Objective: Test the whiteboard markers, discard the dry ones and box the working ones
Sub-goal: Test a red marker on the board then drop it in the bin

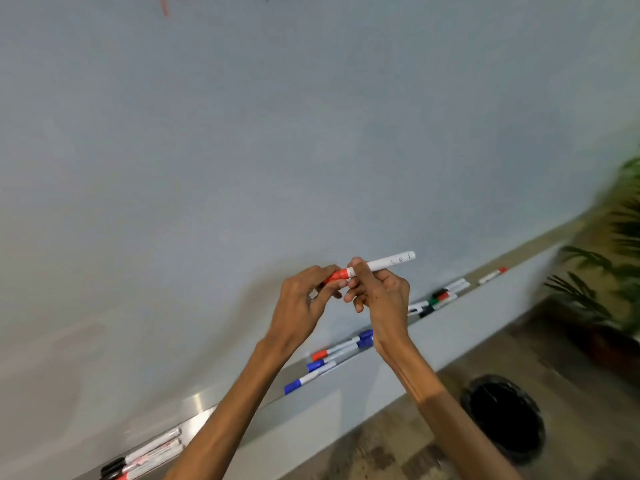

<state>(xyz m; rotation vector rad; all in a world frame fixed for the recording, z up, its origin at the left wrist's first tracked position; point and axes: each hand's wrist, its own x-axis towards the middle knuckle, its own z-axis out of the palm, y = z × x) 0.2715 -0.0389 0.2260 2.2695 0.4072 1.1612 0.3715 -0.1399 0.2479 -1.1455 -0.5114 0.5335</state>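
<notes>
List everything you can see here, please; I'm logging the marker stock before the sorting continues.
Held marker: one, white barrel, red cap, in both hands before the whiteboard.
Tray markers, middle: about four, blue and red caps, on the ledge.
Tray markers, right: several, black, green, red caps; one red-capped further right.
Tray markers, lower left: a few, black and red.
Bin: one, black, on the floor.
Plant: one, green, right edge.
Left hand: on the red cap.
Right hand: on the barrel.
</notes>
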